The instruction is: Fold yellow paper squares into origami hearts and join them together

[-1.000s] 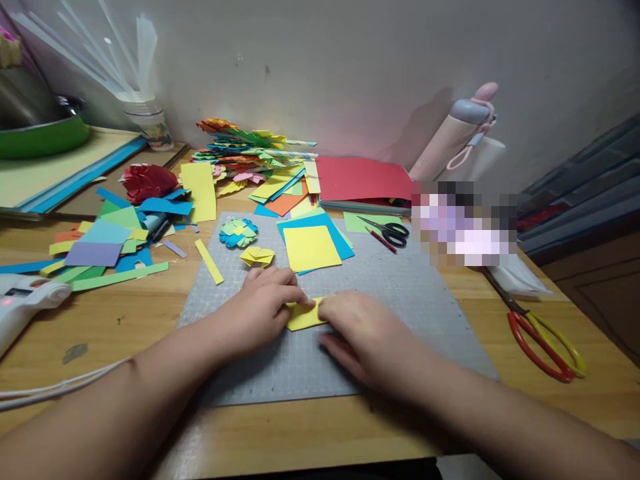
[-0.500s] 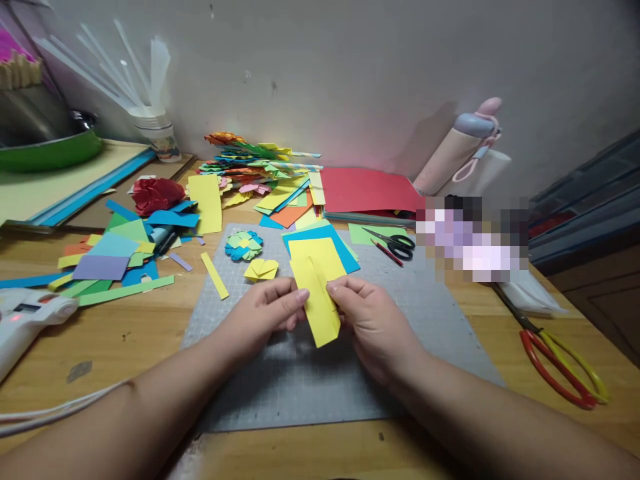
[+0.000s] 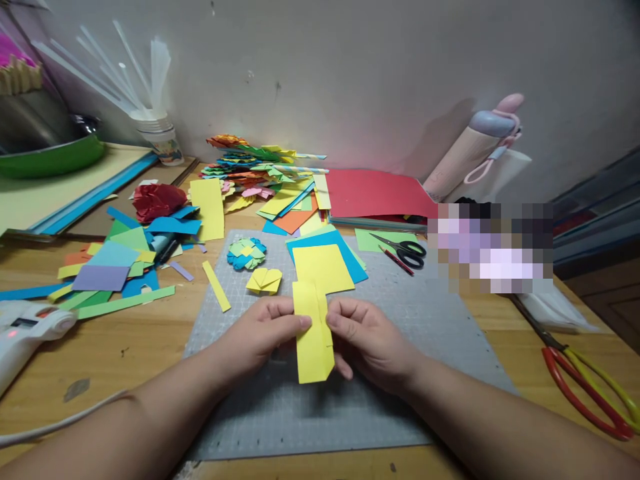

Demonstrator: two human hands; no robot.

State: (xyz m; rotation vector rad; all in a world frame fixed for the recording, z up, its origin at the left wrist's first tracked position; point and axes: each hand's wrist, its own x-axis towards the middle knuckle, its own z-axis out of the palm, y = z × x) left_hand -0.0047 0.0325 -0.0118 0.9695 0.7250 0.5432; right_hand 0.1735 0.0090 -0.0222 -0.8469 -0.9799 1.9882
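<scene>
Between my two hands is a folded piece of yellow paper (image 3: 313, 340), held above the grey cutting mat (image 3: 240, 413). My left hand (image 3: 274, 327) pinches its left edge, thumb on top. On the opposite edge, my right hand (image 3: 361, 333) grips it between thumb and fingers. A crease or flap runs lengthwise along the paper, and its lower right corner is angled. Just beyond lie a yellow square sheet (image 3: 327, 265) and a blue sheet (image 3: 356, 267). To the left are a folded yellow paper piece (image 3: 264, 281) and a green-and-blue paper flower (image 3: 247, 253).
Black scissors (image 3: 411, 252) and a pencil (image 3: 397, 261) lie at the mat's far right. Red-and-yellow-handled scissors (image 3: 590, 393) rest on the right. Coloured paper scraps (image 3: 103, 277) and a white glue gun (image 3: 30, 333) are at left. A red sheet (image 3: 377, 193) lies behind.
Both hands have lowered the folded yellow paper toward me and turned it more upright in view, uncovering the yellow square sheet behind. The camera view has shifted slightly.
</scene>
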